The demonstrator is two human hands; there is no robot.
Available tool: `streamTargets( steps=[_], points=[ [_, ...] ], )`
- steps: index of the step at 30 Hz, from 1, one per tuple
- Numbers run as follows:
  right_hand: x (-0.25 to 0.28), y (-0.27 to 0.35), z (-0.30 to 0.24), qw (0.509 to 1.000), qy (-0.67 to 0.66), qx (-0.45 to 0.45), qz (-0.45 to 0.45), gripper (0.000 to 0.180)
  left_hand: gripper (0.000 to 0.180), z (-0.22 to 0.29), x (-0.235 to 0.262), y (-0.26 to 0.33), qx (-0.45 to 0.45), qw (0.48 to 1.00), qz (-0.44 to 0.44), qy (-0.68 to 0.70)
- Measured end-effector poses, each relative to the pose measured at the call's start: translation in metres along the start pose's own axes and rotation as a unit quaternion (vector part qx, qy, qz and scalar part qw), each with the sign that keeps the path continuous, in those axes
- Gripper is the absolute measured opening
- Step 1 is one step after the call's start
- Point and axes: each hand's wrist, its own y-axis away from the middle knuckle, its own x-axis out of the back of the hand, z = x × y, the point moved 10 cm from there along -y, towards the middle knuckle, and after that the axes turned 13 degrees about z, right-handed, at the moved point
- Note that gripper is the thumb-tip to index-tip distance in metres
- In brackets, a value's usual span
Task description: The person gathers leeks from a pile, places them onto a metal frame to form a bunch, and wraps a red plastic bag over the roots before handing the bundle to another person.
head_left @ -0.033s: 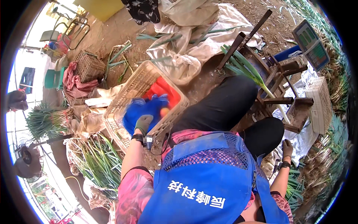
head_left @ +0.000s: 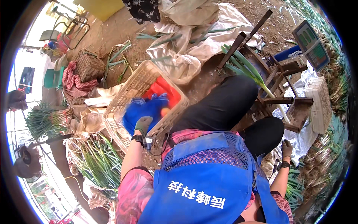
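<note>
My left hand [head_left: 143,124], in a grey-green glove, is closed at the near side of a bunched blue cloth [head_left: 140,112]. The cloth lies in a tan plastic crate [head_left: 128,89] to the left of my legs. Beside it in the crate are a red cloth or bag [head_left: 164,89] and a small round orange-yellow thing [head_left: 165,112]. Low at the right, my right hand [head_left: 286,149], also gloved, is by my knee, close to silvery sheeting [head_left: 298,147] and a leek pile. Its fingers are too small and partly hidden to read.
A leek [head_left: 266,87] leans across a rusty metal frame [head_left: 276,74] at the right, with a scale display [head_left: 310,44] behind. A pale crate [head_left: 320,104] and leek heaps [head_left: 317,168] line the right side. Leeks [head_left: 99,164] also lie at left. Another person's foot [head_left: 166,28] is ahead.
</note>
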Motion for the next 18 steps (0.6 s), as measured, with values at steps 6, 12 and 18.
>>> streamTargets(
  steps=[6, 12, 18],
  points=[
    [-0.003, 0.034, -0.011, 0.998, 0.055, 0.035, -0.026, 0.037, 0.03, 0.017, -0.028, -0.002, -0.255, 0.94, -0.108, -0.198],
    [0.003, 0.059, 0.052, 0.998, 0.048, 0.019, 0.031, 0.029, 0.027, 0.088, -0.08, 0.013, 0.016, 0.977, -0.199, 0.073],
    [-0.042, 0.12, 0.111, 0.993, 0.103, -0.05, 0.015, 0.024, 0.031, 0.206, -0.109, 0.056, -0.11, 0.948, -0.296, 0.044]
  ],
)
